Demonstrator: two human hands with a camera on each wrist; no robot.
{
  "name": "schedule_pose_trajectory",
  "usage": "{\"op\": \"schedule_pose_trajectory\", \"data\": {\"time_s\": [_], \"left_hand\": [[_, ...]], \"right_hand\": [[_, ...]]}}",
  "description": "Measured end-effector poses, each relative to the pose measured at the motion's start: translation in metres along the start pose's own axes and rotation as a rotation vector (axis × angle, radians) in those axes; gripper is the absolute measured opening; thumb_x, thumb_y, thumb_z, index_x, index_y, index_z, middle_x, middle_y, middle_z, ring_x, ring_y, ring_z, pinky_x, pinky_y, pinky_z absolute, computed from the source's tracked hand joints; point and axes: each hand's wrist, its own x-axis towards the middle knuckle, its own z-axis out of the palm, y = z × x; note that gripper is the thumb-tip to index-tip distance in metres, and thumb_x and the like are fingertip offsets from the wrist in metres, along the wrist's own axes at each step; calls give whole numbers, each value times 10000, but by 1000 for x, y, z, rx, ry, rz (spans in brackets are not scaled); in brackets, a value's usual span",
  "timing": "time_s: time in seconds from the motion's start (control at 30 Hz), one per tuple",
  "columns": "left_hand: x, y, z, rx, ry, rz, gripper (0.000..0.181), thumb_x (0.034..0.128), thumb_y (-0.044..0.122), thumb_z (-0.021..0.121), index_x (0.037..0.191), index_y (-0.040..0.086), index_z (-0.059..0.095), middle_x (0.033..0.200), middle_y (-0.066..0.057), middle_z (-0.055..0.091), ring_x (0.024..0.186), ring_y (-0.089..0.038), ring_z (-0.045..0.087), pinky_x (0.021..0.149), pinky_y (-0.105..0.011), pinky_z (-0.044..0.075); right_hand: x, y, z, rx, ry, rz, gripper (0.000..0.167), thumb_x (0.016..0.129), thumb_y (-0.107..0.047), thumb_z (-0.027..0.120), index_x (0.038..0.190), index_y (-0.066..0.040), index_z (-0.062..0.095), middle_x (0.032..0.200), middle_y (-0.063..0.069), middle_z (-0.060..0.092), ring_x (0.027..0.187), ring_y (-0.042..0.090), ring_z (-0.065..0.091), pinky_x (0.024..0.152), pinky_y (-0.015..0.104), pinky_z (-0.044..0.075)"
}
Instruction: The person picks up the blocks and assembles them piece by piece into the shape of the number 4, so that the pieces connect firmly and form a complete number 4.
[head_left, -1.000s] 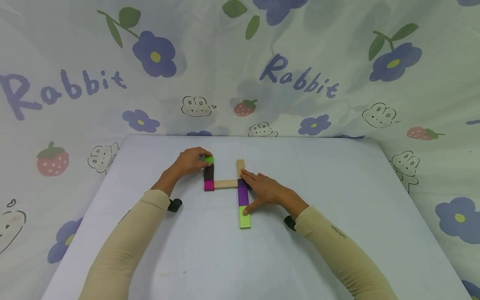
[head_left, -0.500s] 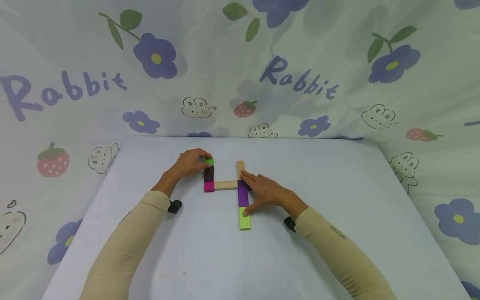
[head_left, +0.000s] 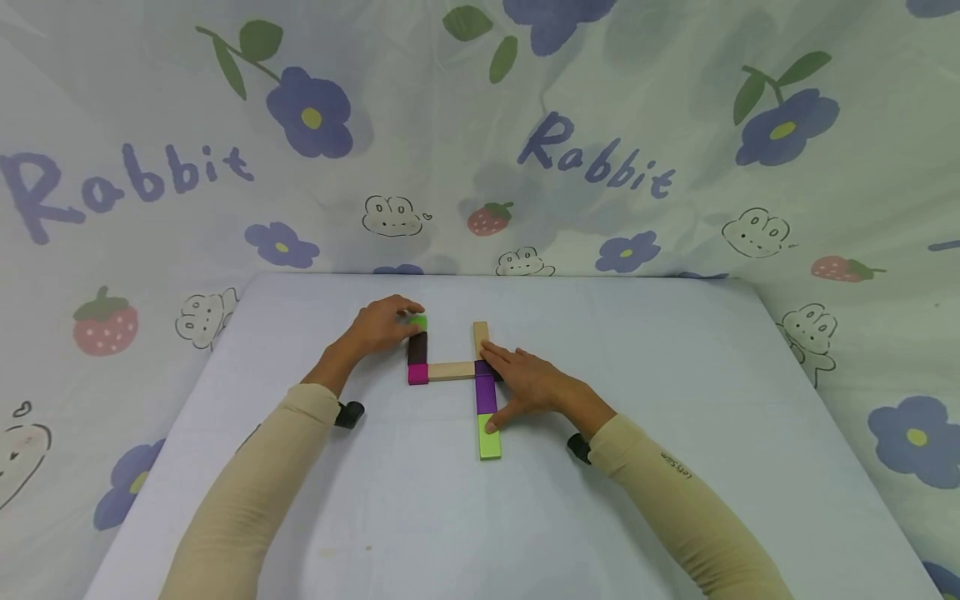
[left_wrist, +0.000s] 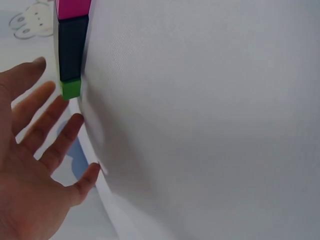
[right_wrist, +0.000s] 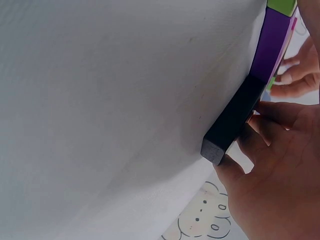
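My left hand point(head_left: 382, 323) is beside a small green block point(head_left: 418, 322) at the far end of a dark block point(head_left: 417, 348). In the left wrist view its thumb and fingers are spread, with fingertips close to the green block point(left_wrist: 71, 89); contact is unclear. A magenta block point(head_left: 417, 374) joins the dark block to a wooden block point(head_left: 452, 371). My right hand point(head_left: 531, 379) rests with fingers spread over the right-hand row: another wooden block point(head_left: 480, 337), purple blocks point(head_left: 486, 393) and a lime block point(head_left: 490, 442) under its thumb. Its fingers touch a black block point(right_wrist: 232, 117).
The blocks lie on a white-covered table point(head_left: 660, 517). Behind it hangs a patterned cloth point(head_left: 420, 125) with flowers and rabbits. Both forearms wear beige sleeves point(head_left: 247, 483), and a black wrist device point(head_left: 349, 414) shows by each wrist.
The hands and blocks stay practically in place. Only the left fingers shift very slightly at the green block.
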Motion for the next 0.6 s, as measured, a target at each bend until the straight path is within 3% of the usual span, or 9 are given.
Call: {"op": "schedule_pose_trajectory", "data": {"time_s": [0.43, 0.6], "left_hand": [[-8, -4, 0, -111, 47, -26, 476, 986, 238, 629, 1419, 57, 554, 1431, -183, 531, 1315, -373, 487, 1089, -566, 376], [-12, -5, -1, -103, 56, -28, 476, 1003, 256, 618, 1428, 55, 545, 1427, -185, 535, 1330, -379, 474, 1097, -564, 374]], "right_hand": [[1, -1, 1, -10, 2, 7, 1272, 706, -676, 818, 1635, -130, 141, 1701, -11, 53, 1529, 312, 190, 1228, 447, 154], [2, -1, 1, -15, -4, 26, 1273, 703, -678, 818, 1636, -142, 137, 1701, -19, 49, 1525, 335, 193, 1226, 454, 158]]}}
